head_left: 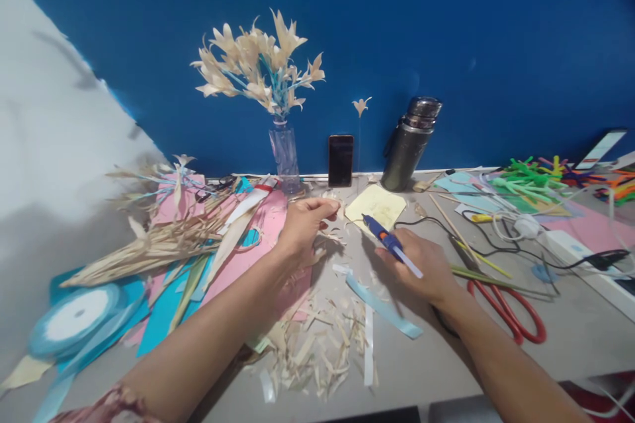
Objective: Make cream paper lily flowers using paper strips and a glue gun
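My right hand (425, 266) grips a blue glue gun (383, 235) with a pale glue stick (411, 263) poking out of its back. Its nozzle rests over a yellow sheet of paper (378, 203). To the left of it, my left hand (301, 228) is closed in a pinch, thumb against fingers; whatever it holds is too small to make out. Below and between the hands lies a strip of light blue ribbon (384, 312). Pale husk scraps (322, 350) are strewn nearer to me.
Husk flowers (258, 59) stand in a clear bottle (285, 155) by the wall, near a phone (340, 162) and a thermos (407, 149). Dried husks (143, 254) and a ribbon spool (77, 312) lie left. Red-handled scissors (516, 310), cables and a power strip (578, 258) lie right.
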The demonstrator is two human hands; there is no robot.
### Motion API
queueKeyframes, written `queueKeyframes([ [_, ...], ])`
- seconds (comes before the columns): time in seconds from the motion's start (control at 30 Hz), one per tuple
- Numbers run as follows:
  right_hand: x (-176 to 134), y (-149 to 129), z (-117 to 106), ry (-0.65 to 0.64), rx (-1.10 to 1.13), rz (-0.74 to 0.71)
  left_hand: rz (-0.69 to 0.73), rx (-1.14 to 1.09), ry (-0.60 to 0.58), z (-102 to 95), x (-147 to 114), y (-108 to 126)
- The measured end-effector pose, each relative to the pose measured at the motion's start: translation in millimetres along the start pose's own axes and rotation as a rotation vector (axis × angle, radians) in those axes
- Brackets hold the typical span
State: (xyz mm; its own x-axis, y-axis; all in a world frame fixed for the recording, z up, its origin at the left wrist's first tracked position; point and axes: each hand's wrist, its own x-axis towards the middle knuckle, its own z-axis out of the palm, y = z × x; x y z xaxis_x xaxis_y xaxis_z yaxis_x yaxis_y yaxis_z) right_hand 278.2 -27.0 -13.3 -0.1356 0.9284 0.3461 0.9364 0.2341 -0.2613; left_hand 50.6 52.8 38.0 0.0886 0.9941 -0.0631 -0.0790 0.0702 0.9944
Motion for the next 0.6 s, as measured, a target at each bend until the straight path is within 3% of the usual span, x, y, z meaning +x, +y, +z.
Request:
queueKeyframes([
  [0.23,8.5,9.6,-8.0,-0.137,-0.235,0.135,0.0,-0.006,-0.052,1.9,-7.6,6.6],
  [0.43,8.0,14.6,-21.0,-0.295,-0.134,0.107,0.079,-0.041,-0.205,3.6,-17.2,12.7],
  [0.53,7.9,2.4,-33.7,-0.183,0.066,0.112,0.176,0.018,-0.225,5.0,-23.2,14.4],
  [0.6,10.9,-13.9,-42.2,-0.065,0.355,0.136,0.238,0.047,-0.232,5.4,-26.5,15.8],
])
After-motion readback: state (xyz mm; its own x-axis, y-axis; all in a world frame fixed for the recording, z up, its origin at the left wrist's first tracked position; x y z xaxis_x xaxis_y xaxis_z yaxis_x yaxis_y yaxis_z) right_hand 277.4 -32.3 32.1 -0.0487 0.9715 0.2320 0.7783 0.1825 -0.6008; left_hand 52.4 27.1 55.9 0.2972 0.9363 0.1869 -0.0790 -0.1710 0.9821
